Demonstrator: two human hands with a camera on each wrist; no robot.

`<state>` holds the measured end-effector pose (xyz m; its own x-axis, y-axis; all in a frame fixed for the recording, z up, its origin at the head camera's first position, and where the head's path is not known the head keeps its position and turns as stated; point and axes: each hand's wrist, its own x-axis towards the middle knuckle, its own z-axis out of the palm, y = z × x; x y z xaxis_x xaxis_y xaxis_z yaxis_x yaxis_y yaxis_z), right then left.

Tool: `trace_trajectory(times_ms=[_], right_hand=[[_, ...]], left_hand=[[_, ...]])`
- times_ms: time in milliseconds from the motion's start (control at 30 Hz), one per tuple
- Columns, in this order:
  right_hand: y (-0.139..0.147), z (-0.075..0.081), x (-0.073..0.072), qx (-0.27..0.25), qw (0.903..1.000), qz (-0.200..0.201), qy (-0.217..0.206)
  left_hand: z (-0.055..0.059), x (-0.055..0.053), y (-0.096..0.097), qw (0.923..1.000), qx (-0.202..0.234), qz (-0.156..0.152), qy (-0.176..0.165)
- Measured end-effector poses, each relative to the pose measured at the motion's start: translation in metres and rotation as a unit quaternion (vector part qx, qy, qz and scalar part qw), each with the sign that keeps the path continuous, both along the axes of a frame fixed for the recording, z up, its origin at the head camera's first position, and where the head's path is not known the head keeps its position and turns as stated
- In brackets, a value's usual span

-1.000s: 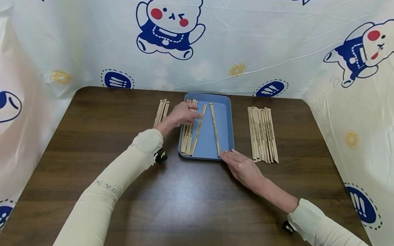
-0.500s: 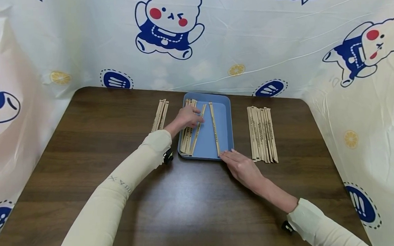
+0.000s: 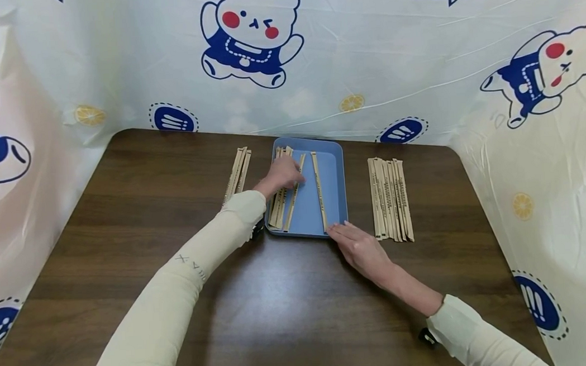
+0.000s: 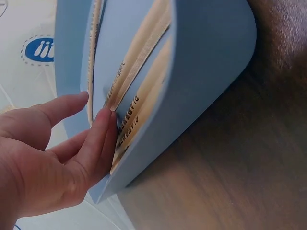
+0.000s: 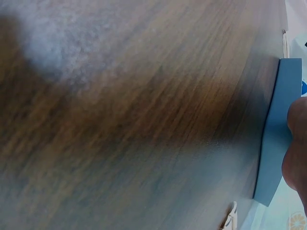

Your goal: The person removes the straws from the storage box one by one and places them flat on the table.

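Observation:
My left hand (image 3: 282,173) reaches into the blue tray (image 3: 335,191), over narrow paper-wrapped sticks with printed lettering. In the left wrist view, the fingertips of the left hand (image 4: 62,153) touch a slanted paper-wrapped stick (image 4: 139,55), and the thumb stands apart from them. More wrapped sticks (image 3: 277,211) lie bunched along the tray's left side, partly hidden by that hand. Another single stick (image 3: 320,190) lies right of the tray's middle. My right hand (image 3: 361,249) rests with straight fingers at the tray's near right corner, by that stick's lower end.
Several wrapped sticks (image 3: 391,200) lie side by side on the brown table (image 3: 281,318) right of the tray. A smaller group of sticks (image 3: 237,175) lies to the left, partly behind the left sleeve. A printed curtain (image 3: 355,45) surrounds the table's back and sides.
My left hand has moved a little right and nearer within the tray, its fingers now closer to the slanted stick. My right hand has stayed at the tray's corner.

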<state>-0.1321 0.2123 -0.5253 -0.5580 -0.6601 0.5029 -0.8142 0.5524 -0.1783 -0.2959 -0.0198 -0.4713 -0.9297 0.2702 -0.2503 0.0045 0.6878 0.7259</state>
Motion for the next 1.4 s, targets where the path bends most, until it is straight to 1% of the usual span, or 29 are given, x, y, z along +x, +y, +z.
trace_trajectory(times_ms=[67, 167, 300, 433, 567, 700, 800, 867, 967, 1033, 1100, 1233, 1400], right_hand=[[0.000, 0.000, 0.000, 0.001, 1.0000, -0.002, 0.000], [0.000, 0.000, 0.000, 0.002, 1.0000, -0.002, 0.002], [0.000, 0.000, -0.001, 0.001, 1.0000, -0.002, 0.001], [0.000, -0.001, 0.000, 0.001, 1.0000, -0.004, -0.006], [0.000, 0.000, 0.001, 0.003, 0.9999, -0.006, -0.011], [0.000, 0.000, 0.002, 0.004, 0.9998, -0.009, -0.014], [0.000, 0.001, 0.002, 0.008, 0.9997, -0.011, -0.018], [0.000, 0.001, 0.002, 0.008, 0.9997, -0.011, -0.018], [0.000, 0.001, 0.002, 0.009, 0.9998, -0.011, -0.016], [0.000, 0.000, 0.001, 0.007, 0.9999, -0.009, -0.011], [0.001, -0.001, 0.001, 0.004, 0.9999, -0.007, -0.007], [0.000, -0.002, 0.000, 0.001, 1.0000, -0.003, -0.003], [0.000, 0.000, 0.000, 0.002, 1.0000, -0.002, -0.007]], left_hand=[[-0.001, -0.002, 0.003, 0.9991, -0.037, -0.010, 0.019], [-0.001, -0.002, 0.007, 0.9953, -0.085, -0.017, 0.044], [-0.002, -0.001, 0.012, 0.9899, -0.123, -0.018, 0.068], [-0.002, -0.001, 0.014, 0.9878, -0.137, -0.016, 0.073], [-0.003, -0.001, 0.016, 0.9865, -0.149, -0.015, 0.067], [-0.002, -0.001, 0.017, 0.9866, -0.151, -0.015, 0.061], [-0.001, -0.002, 0.016, 0.9897, -0.131, -0.015, 0.057], [0.000, -0.003, 0.014, 0.9937, -0.101, -0.012, 0.047], [0.002, -0.001, 0.010, 0.9993, -0.032, 0.005, 0.016], [0.005, 0.002, 0.006, 0.9997, 0.013, 0.018, -0.009], [0.008, 0.005, 0.003, 0.9976, 0.052, 0.033, -0.033], [0.015, 0.008, -0.003, 0.9900, 0.108, 0.050, -0.076], [0.020, 0.006, -0.009, 0.9791, 0.152, 0.064, -0.119]])
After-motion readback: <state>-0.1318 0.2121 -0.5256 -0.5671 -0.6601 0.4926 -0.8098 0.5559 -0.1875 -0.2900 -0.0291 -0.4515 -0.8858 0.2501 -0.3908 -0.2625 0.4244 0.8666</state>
